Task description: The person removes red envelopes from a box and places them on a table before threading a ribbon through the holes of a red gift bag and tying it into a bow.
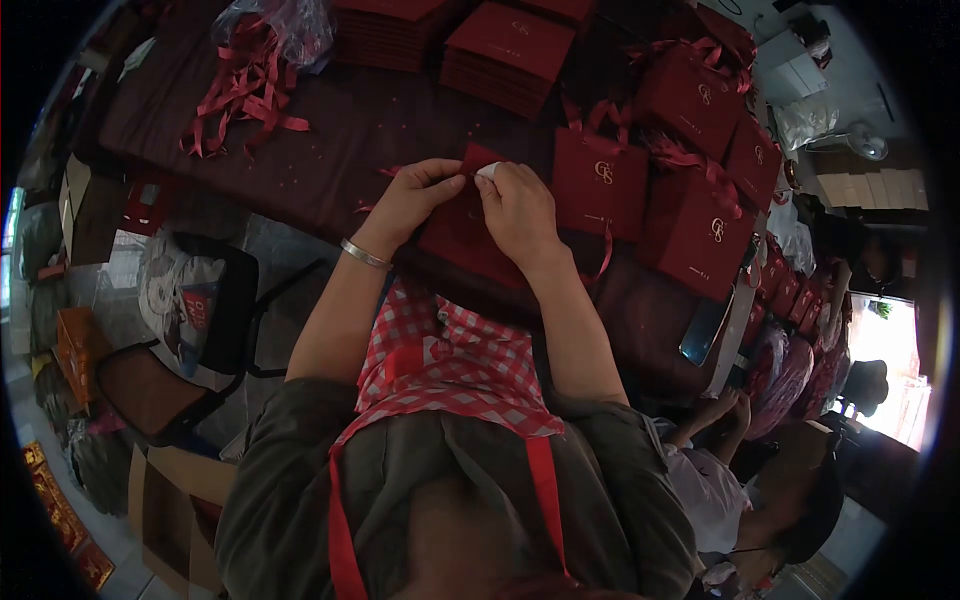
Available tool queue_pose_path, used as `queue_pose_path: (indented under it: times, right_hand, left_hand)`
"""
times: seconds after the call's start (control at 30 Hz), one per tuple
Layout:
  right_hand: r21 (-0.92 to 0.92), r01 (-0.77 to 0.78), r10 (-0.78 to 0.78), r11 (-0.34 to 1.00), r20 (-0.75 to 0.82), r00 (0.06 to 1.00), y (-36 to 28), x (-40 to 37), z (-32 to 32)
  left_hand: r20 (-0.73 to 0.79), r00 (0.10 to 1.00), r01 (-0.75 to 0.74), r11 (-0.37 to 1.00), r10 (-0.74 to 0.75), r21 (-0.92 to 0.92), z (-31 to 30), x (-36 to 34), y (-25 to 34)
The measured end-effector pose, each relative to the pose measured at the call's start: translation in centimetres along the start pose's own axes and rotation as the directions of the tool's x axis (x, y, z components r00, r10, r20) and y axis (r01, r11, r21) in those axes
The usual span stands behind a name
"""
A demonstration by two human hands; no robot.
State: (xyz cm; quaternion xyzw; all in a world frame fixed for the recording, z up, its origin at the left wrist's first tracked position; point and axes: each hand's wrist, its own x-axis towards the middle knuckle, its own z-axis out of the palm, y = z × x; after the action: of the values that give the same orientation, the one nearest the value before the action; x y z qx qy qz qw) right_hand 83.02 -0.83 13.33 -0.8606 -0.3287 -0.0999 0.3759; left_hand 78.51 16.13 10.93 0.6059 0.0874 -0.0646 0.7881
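Note:
A red paper gift bag (463, 232) lies at the table's near edge, in front of my checked apron. My left hand (422, 196), with a silver bangle on its wrist, pinches the bag's upper left edge between thumb and fingers. On the upper right of the same bag my right hand (522, 212) is closed, its fingers curled inward. A small white wrap (488, 171) shows at the right fingertips. Pieces of red ribbon (388, 171) stick out beyond my left hand. What the fingertips press on is partly hidden by the hands.
Finished-looking red bags with ribbon handles (600, 178) stand to the right. Stacks of flat red bags (508, 55) lie at the back. Loose red ribbons (245, 95) spill from clear plastic at back left. A phone (704, 328) rests near the right edge; another person's hands (722, 410) are beyond.

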Motion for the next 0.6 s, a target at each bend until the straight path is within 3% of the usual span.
queue_pose_path:
  times: [0.13, 0.2, 0.27, 0.33, 0.4, 0.47, 0.6]
  right_hand:
    - [-0.122, -0.011, 0.025, 0.992, 0.112, 0.993, -0.9, 1.1, -0.4]
    - [-0.393, 0.124, -0.029, 0.911, 0.238, 0.971, -1.8, 1.6, -0.2]
    - [-0.42, 0.131, -0.022, 0.898, 0.256, 0.967, -2.2, 2.2, 0.1]
    - [-0.451, 0.134, -0.01, 0.883, 0.266, 0.964, -2.1, 2.2, 0.1]
    - [-0.245, 0.041, -0.004, 0.969, 0.151, 0.989, -1.1, 1.6, 0.4]
    - [-0.177, 0.033, -0.018, 0.984, 0.085, 0.996, -0.4, 0.8, 0.1]
    - [-0.068, 0.06, -0.06, 0.996, 0.001, 0.998, 0.1, -0.1, 0.1]
  left_hand:
    - [-0.056, 0.996, -0.059, 0.99, 0.066, 0.129, 0.9, 0.0, -0.4]
    - [-0.059, 0.99, -0.117, 0.983, 0.126, 0.141, 1.1, 0.1, -1.2]
    - [-0.053, 0.981, -0.175, 0.972, 0.185, 0.155, 1.0, 0.1, -1.5]
    - [-0.148, 0.979, -0.111, 0.976, 0.14, 0.189, 0.9, 0.2, -1.2]
    - [-0.166, 0.979, -0.087, 0.975, 0.122, 0.204, 1.2, 0.0, -0.7]
    - [-0.194, 0.976, -0.054, 0.976, 0.097, 0.213, 1.5, -0.1, -0.4]
    - [-0.058, 0.998, 0.007, 0.999, -0.01, -0.041, 0.1, 0.3, -0.2]
